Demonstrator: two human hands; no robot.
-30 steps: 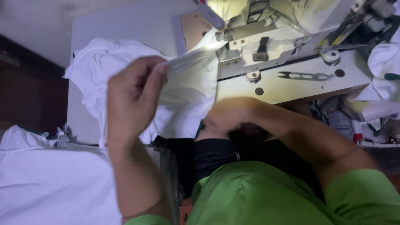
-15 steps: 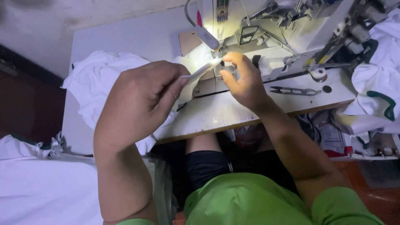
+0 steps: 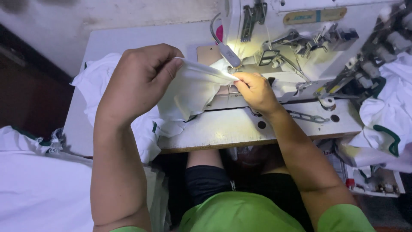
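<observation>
White cloth (image 3: 193, 88) is stretched taut between both hands in front of the sewing machine (image 3: 300, 47), its leading edge brought right up to the lit needle area so the seam line lies flat and straight. The left hand (image 3: 139, 81), to the left of the machine, has its fingers clenched around the cloth's trailing end and holds it raised, which keeps the slack off the table (image 3: 128, 38). The right hand (image 3: 255, 90) rests on the machine bed, fingertips pinching the cloth's front edge just beside the presser foot, apparently to steady it there. More white fabric (image 3: 98, 86) lies heaped on the table left of the machine, and thread snips (image 3: 307, 116) lie on the bed near the right wrist.
</observation>
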